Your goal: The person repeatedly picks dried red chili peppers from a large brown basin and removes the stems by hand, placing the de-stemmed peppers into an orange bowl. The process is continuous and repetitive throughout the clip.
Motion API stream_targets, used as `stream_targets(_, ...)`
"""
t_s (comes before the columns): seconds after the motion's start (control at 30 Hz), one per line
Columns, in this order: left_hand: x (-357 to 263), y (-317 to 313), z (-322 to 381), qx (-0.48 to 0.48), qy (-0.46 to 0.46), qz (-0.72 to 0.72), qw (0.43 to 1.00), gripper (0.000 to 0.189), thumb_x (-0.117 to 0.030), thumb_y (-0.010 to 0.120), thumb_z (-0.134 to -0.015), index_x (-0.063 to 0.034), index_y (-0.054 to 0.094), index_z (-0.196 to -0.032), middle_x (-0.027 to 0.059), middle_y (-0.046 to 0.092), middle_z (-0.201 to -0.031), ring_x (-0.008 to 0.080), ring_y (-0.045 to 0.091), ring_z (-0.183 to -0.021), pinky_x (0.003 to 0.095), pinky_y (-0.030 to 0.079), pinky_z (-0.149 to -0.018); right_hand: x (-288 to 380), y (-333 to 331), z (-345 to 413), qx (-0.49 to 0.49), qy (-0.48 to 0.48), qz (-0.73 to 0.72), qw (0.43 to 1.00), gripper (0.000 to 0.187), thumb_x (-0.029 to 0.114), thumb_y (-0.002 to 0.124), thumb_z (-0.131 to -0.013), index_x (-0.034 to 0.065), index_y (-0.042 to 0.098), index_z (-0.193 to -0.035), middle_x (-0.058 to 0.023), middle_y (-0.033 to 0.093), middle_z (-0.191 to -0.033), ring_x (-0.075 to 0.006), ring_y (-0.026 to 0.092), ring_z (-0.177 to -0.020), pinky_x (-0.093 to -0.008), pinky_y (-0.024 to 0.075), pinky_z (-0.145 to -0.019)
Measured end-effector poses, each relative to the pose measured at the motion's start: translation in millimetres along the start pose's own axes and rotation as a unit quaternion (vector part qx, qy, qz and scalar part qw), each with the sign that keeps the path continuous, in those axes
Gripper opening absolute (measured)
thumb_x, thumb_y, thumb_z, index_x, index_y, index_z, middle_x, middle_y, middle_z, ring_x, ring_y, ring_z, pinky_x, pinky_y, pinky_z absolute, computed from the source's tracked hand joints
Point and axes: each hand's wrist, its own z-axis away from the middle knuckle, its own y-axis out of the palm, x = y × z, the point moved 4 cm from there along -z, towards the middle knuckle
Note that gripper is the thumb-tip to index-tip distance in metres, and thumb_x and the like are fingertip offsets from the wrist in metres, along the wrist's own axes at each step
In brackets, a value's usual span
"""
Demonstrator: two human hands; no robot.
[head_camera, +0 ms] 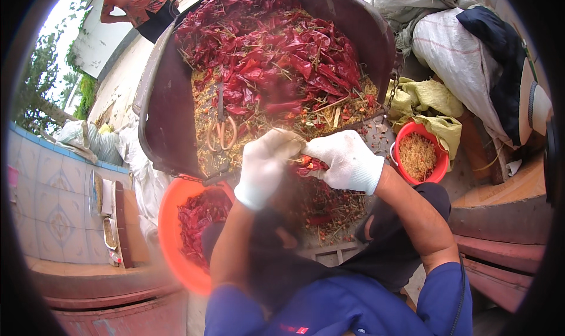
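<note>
My left hand (pixel 267 166) and my right hand (pixel 348 161) wear white knit gloves and meet just in front of a metal cart bed. A torn dried red chili pepper (pixel 312 163) with orange insides sits in my right hand's curled fingers. The left fingers are pinched around thin, pale dried stems (pixel 289 134), partly blurred. Beyond them, a heap of dried red chilies (pixel 282 49) lies in the cart bed (pixel 161 111) over loose yellow seeds. Orange-handled scissors (pixel 222 133) lie on the seeds, left of the heap.
An orange basin (pixel 170 243) of red chilies stands by my left leg. A red bucket (pixel 401 166) of seeds is to the right. Stems and scraps (pixel 335 221) litter the ground between my knees. Sacks (pixel 450 49) are piled at right; a person (pixel 141 3) stands far left.
</note>
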Motion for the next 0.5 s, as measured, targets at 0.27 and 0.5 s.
stream_targets(0.27, 9.9, -79.7, -3.4, -0.189, -0.054, -0.013, 0.98, 0.029, -0.024, 0.068, -0.101, -0.0038, 0.069, -0.08, -0.0071, 0.053, -0.062, 0.0012, 0.044, -0.052, 0.0208, 0.031, -0.047, -8.4, -2.2, 4.0, -0.059, -0.006, 0.057, 0.997, 0.03, 0.014, 0.078, -0.079, 0.0138, 0.07, -0.107, -0.0105, 0.069, -0.087, -0.0328, 0.07, -0.082, -0.04, 0.0554, -0.071)
stream_targets(0.5, 69.3, -165.1, -8.4, -0.198, -0.09, -0.452, 0.865, 0.032, -0.025, 0.072, -0.095, -0.0049, 0.074, -0.12, 0.0124, 0.078, -0.1, 0.0175, 0.074, -0.089, 0.0311, 0.055, -0.082, -9.6, -6.5, -8.8, -0.151, 0.026, -0.018, 0.988, 0.034, 0.025, 0.08, -0.085, 0.0099, 0.071, -0.113, -0.0156, 0.073, -0.099, -0.0365, 0.07, -0.087, -0.0433, 0.0563, -0.076)
